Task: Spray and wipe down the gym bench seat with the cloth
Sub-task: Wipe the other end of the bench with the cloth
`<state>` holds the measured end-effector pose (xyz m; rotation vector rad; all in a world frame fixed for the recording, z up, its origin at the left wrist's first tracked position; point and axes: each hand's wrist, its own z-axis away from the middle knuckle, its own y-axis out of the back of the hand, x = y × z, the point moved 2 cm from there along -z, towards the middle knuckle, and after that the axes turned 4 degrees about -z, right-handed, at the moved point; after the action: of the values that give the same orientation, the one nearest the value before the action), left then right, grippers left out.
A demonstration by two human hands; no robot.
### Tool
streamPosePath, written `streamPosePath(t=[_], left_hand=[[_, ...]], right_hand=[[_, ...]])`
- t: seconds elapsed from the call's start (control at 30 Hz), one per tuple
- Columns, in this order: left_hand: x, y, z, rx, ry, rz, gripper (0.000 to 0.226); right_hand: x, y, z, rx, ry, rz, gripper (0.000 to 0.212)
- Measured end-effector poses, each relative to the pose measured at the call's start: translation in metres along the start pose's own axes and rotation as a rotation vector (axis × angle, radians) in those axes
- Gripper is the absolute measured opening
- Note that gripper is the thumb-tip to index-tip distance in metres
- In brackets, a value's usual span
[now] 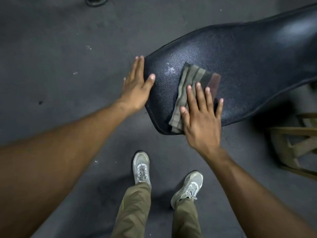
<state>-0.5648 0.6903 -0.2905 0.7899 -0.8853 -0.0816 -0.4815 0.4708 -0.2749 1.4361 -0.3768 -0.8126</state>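
Note:
A black padded gym bench seat (pixel 243 66) runs from the centre to the upper right, its textured surface glistening wet. A folded grey-green striped cloth (pixel 190 86) lies on the seat's near end. My right hand (pixel 202 117) presses flat on the cloth with straight, spread fingers. Against the seat's left edge lies my left hand (pixel 137 88), fingers straight along the side and thumb on top of the padding. No spray bottle is in view.
Dark grey rubber floor (pixel 60 57) surrounds the bench. My two feet in grey sneakers (pixel 141 167) stand just below the seat's end. A tan metal frame (pixel 298 145) sits under the bench at right. A dark object (pixel 96 0) lies at the top edge.

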Motion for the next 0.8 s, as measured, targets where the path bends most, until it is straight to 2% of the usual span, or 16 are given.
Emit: streamPosePath(t=[0.17,0.4,0.5,0.57,0.7,0.8], left_hand=[[-0.004,-0.030,0.050,0.074,0.068,0.102,0.082],[-0.003,-0.060,0.073,0.096,0.177,0.208,0.086],[0.000,-0.063,0.078,0.090,0.207,0.229,0.089],[0.000,-0.062,0.078,0.085,0.200,0.193,0.088],[-0.004,-0.058,0.078,0.072,0.182,0.122,0.087],[-0.006,-0.057,0.077,0.034,0.201,0.111,0.088]], right_hand=[[-0.016,0.006,-0.063,-0.037,0.007,-0.034,0.062],[-0.065,0.006,-0.101,-0.151,0.402,0.110,0.067],[-0.063,0.009,-0.109,-0.175,0.492,0.166,0.067],[-0.052,0.014,-0.120,-0.161,0.459,0.185,0.065],[-0.041,0.020,-0.145,-0.152,0.226,0.116,0.064],[-0.072,0.013,-0.141,-0.188,0.307,0.147,0.067]])
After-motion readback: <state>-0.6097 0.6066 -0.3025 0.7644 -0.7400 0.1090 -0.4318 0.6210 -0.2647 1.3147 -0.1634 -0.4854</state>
